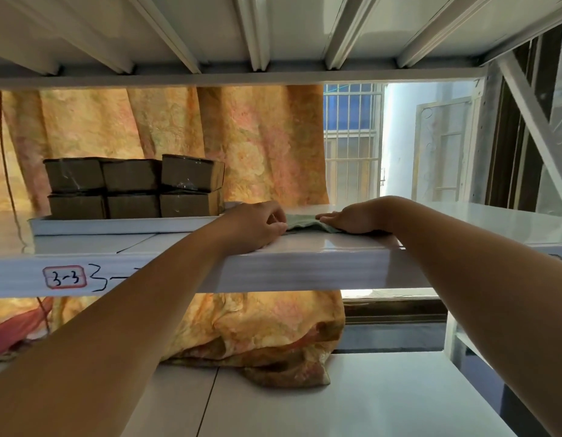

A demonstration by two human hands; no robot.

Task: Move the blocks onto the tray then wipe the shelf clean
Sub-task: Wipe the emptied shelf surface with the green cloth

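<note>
The blocks [133,186] are stacked on the tray [115,224] at the left of the frame, so I judge the moving done. What is left is the wiping. The green cloth [300,223] lies on the shelf [305,263] at mid-frame, between my hands: my left hand [257,225] pinches its near end with curled fingers, my right hand [352,219] presses flat and open on it.

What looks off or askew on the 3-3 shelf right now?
Little. The top-right block sits skewed, overhanging the stack of blocks on the tray. The cloth lies bunched between the left hand and right hand. No spills or damage visible on the shelf.
</note>
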